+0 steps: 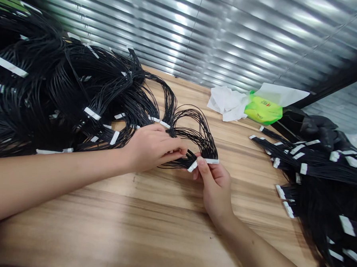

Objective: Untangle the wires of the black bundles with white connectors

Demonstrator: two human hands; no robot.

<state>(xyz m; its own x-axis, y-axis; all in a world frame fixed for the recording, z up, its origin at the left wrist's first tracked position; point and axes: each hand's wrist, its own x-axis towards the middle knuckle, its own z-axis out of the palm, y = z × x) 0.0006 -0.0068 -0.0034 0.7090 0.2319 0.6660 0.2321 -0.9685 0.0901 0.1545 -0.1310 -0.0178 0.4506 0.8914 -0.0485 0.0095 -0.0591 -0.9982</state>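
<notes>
My left hand (153,147) is closed in a pinch around black wires (190,153) close to a white connector (192,166). My right hand (217,183) grips that connector and a second white connector (212,161) beside it, thumb on top and fingers underneath. From the second connector, a loop of thin black wires (202,126) arches up and back toward the left hand. Both connectors are tilted at different angles just above the wooden table (159,214). Part of the wire bundle is hidden behind the left fingers.
A large heap of black wire harnesses (65,83) with white connectors fills the left. Another pile of harnesses (325,189) lies at the right. Crumpled white paper (227,102) and a green-yellow plastic packet (263,110) sit near the corrugated metal wall (191,33).
</notes>
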